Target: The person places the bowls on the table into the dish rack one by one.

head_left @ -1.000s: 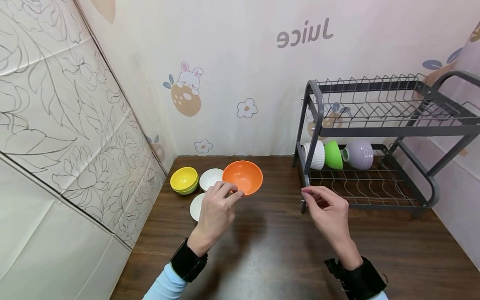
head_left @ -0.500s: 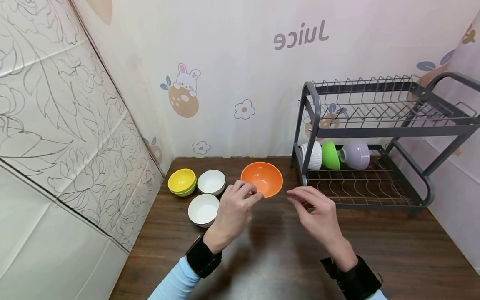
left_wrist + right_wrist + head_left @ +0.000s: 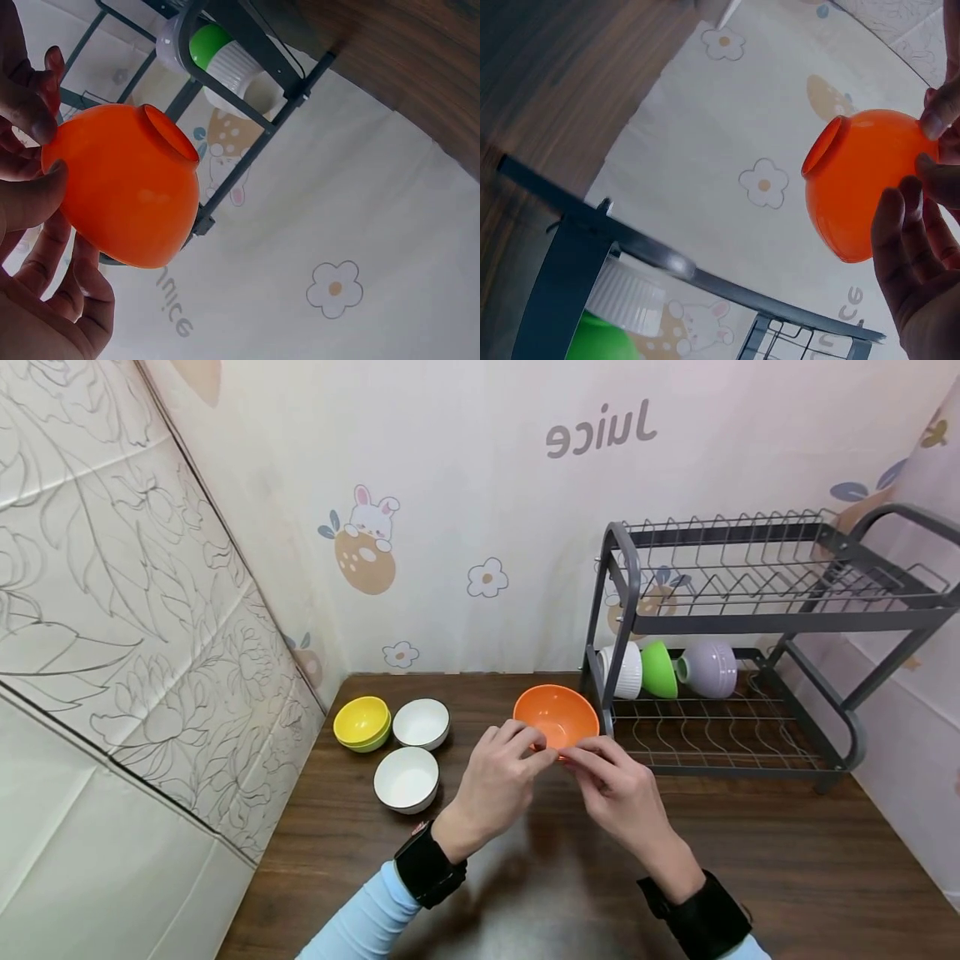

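Across from me, a person is holding an orange bowl [image 3: 555,714] up above the dark wood table [image 3: 787,852], just beside the left end of a two-tier rack [image 3: 750,624], its mouth facing upward. The left hand [image 3: 495,781] is pinching the near rim between thumb and fingertips, while the right hand [image 3: 622,793] is pinching that same rim just beside it, its other fingers curving loosely below. Over to the left, a yellow bowl [image 3: 362,719] is nesting in a light-green bowl [image 3: 367,747], and two white bowls [image 3: 407,779] are sitting near it. On the rack's lower tier, a ribbed white bowl [image 3: 631,672], a bright-green bowl [image 3: 660,670] and a lavender bowl [image 3: 710,669] are lying on their sides in a row.
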A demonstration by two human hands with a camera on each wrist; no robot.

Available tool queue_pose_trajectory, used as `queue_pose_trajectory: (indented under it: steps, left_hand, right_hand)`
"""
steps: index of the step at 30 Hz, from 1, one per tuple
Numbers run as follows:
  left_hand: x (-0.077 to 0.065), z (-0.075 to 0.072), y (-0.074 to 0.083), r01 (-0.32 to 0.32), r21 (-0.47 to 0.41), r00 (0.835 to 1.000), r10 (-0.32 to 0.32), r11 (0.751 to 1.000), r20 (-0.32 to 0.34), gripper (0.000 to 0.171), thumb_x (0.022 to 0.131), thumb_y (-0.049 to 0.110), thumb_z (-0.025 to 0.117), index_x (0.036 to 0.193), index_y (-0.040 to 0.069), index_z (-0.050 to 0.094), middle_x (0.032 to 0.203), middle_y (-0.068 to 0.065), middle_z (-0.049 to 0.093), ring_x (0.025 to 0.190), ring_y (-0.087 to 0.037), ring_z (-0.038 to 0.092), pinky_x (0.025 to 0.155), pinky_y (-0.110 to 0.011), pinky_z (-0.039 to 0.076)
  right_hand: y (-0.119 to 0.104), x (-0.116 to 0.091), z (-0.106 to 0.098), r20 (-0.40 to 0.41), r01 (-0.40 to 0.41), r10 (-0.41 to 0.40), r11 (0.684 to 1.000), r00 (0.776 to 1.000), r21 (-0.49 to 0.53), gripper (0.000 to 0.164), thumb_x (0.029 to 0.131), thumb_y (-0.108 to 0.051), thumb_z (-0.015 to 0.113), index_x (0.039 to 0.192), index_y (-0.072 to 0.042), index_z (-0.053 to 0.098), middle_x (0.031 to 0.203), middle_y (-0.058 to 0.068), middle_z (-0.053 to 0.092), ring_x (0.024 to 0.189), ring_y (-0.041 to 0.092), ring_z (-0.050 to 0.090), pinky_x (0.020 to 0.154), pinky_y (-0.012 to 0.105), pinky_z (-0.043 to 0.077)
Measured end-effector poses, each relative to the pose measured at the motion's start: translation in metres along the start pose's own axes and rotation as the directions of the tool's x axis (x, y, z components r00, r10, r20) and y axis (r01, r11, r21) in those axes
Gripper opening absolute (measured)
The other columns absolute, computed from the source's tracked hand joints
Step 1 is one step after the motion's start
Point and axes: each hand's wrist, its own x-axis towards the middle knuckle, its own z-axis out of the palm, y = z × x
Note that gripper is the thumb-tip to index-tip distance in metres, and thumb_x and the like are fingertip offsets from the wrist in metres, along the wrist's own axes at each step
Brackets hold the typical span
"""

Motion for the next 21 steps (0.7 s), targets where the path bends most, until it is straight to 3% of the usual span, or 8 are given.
queue_pose_trajectory:
  steps: [4,11,17,21]
  left_hand:
    - [0.002,0.001,0.003,-0.005,-0.011,1.0,0.005,1.0,0.01,0.021,0.09,0.002,0.077,0.103,0.018,0.084,0.1,0.0,0.065,0.099,-0.02,0.058,0.071,-0.028,0.044]
    - [0.005,0.004,0.004,-0.035,0.013,0.999,0.035,0.999,-0.017,0.022,0.089,0.001,0.074,0.102,0.017,0.083,0.102,0.001,0.066,0.1,-0.019,0.058,0.072,-0.028,0.044]
    - [0.008,0.005,0.006,-0.035,-0.027,0.998,0.034,0.999,-0.053,0.018,0.091,0.005,0.076,0.103,0.016,0.082,0.109,0.0,0.069,0.107,-0.019,0.061,0.079,-0.029,0.05]
    - [0.011,0.005,0.007,-0.021,-0.096,0.997,0.015,0.995,-0.071,0.022,0.095,0.016,0.079,0.116,0.014,0.08,0.121,-0.004,0.069,0.12,-0.021,0.061,0.086,-0.031,0.053]
  right_hand:
    - [0.002,-0.002,-0.003,0.011,0.005,-0.004,0.998,1.0,-0.059,0.043,0.108,-0.042,0.058,0.109,-0.006,0.082,0.1,0.002,0.069,0.076,0.017,0.066,0.085,0.017,0.054]
    - [0.003,-0.006,-0.007,-0.002,0.056,-0.056,0.993,0.998,-0.105,0.039,0.111,-0.033,0.056,0.111,-0.004,0.082,0.096,0.006,0.065,0.075,0.018,0.062,0.071,0.032,0.056]
    - [0.006,-0.011,-0.007,-0.075,0.086,-0.095,0.989,0.993,-0.118,0.039,0.111,-0.031,0.056,0.108,-0.002,0.081,0.091,0.009,0.062,0.069,0.016,0.057,0.064,0.027,0.05]
    - [0.006,-0.015,-0.009,-0.112,0.052,-0.065,0.992,0.992,-0.113,0.041,0.11,-0.032,0.057,0.107,0.002,0.08,0.089,0.01,0.059,0.068,0.014,0.052,0.061,0.023,0.045]
